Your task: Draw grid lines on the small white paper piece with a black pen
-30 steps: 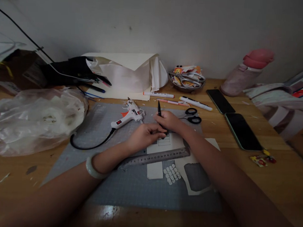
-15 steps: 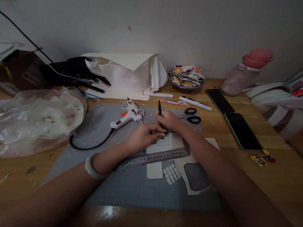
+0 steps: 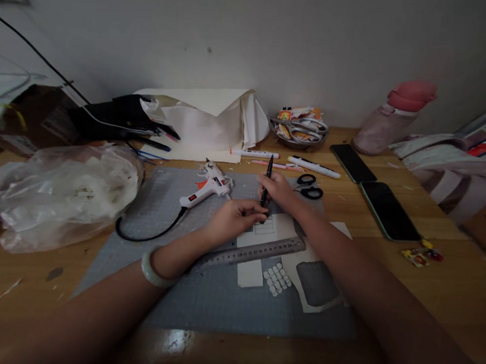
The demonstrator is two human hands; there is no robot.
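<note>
Only the ruler (image 3: 251, 252) carried marks I could make out, a row of centimetre numbers too small to read surely; the ruled lines on the white card (image 3: 265, 229) held no legible words. Below centre of the frame the grey cutting mat (image 3: 207, 303) lay bare toward its near edge, while the ruler crossed it slantwise just under my wrists. Left of centre the glue gun (image 3: 205, 191) sat on the mat, its cord looping toward the plastic bag (image 3: 63, 189). Right of centre the small scissors (image 3: 310, 186) lay just beyond my knuckles, with two phones (image 3: 385, 208) well apart on the wood. My right hand (image 3: 278, 189) pinched the black pen (image 3: 265, 187) near upright, its tip down on the card's top edge. My left hand (image 3: 233, 220) lay curled, fingertips pressed together on the card, touching the pen's lower end.
</note>
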